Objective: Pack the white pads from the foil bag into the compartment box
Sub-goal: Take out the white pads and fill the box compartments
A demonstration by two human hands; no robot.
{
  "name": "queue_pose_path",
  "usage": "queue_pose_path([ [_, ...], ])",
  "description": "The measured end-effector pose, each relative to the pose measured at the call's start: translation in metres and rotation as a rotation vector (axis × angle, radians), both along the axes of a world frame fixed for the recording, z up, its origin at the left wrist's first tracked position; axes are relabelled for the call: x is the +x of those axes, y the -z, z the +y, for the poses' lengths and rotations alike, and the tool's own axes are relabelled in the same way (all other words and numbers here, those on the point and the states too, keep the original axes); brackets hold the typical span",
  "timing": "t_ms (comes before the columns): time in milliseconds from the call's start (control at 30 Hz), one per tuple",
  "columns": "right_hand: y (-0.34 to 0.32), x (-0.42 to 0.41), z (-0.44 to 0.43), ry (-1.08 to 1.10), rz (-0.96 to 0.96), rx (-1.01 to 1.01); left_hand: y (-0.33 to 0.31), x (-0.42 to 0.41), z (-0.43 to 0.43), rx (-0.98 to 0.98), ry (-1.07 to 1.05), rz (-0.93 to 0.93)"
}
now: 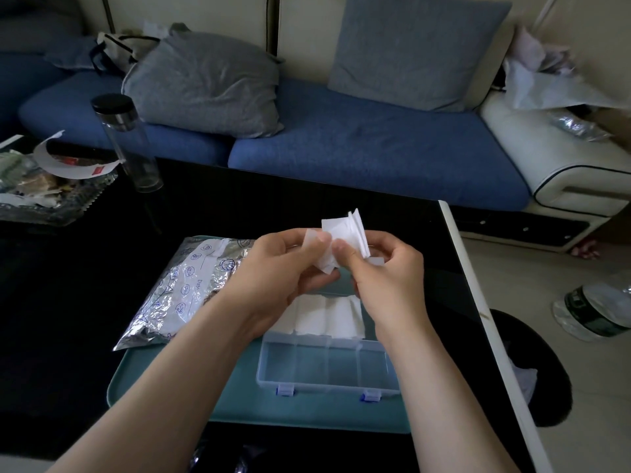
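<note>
Pads (pixel 324 317), white and soft, lie side by side in the far half of the open box (pixel 327 370), a clear plastic one with dividers and two blue latches (pixel 285 390) on its near edge. The box sits on a teal tray (pixel 164 387) on the dark bench (pixel 68 302). Just above the box both hands hold a bunch of pads (pixel 345 233) in the air. The left hand (pixel 273 268) has its grip narrow, thumb and fingers pinching the left side of the bunch. The right hand (pixel 386 271) also has a narrow grip, its thumb pressed on the front of the bunch while the pads fan out above its fingers. The two thumbs nearly meet. To the left of the hands the foil bag (pixel 184 285) lies flat, partly on the tray and partly on the bench, its printed clear panel facing up. Farther back on the left stand a tall clear bottle (pixel 126 141) with a black cap and a glass dish (pixel 44 199) of scraps. A crumpled plastic bottle (pixel 594 312) lies on the floor at the right. Beyond the bench runs a blue sofa (pixel 358 148) with two grey cushions (pixel 205 83).
</note>
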State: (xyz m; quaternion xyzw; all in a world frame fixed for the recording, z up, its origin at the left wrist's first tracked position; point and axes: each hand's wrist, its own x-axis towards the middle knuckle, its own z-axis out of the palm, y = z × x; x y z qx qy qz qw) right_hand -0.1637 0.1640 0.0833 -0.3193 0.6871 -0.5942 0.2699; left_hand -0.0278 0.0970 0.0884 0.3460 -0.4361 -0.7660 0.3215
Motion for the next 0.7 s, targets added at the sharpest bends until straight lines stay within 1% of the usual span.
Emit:
queue_pose_path([
  [133, -0.004, -0.002, 0.001, -0.077, -0.107, 0.017, 0.006, 0.002, -0.003, -0.075, -0.070, -0.073],
  [267, -0.003, -0.002, 0.001, -0.067, -0.118, 0.067, 0.006, 0.003, -0.006, -0.042, -0.118, -0.085],
  [333, -0.002, -0.003, 0.000, -0.014, -0.109, 0.020, 0.007, 0.003, -0.006, -0.015, -0.143, -0.085],
  [433, -0.004, -0.008, 0.000, 0.068, -0.127, -0.097, 0.011, 0.004, -0.010, -0.025, -0.168, -0.113],
  [500, -0.005, -0.011, 0.001, 0.023, -0.131, -0.111, 0.012, 0.005, -0.010, -0.045, -0.137, -0.136],
  [600, -0.007, -0.015, 0.005, -0.182, -0.047, -0.036, 0.009, 0.007, -0.010, -0.051, -0.039, -0.150],
  [700, -0.007, -0.016, 0.008, -0.293, 0.168, 0.052, 0.007, 0.011, -0.010, -0.094, 0.091, -0.205],
])
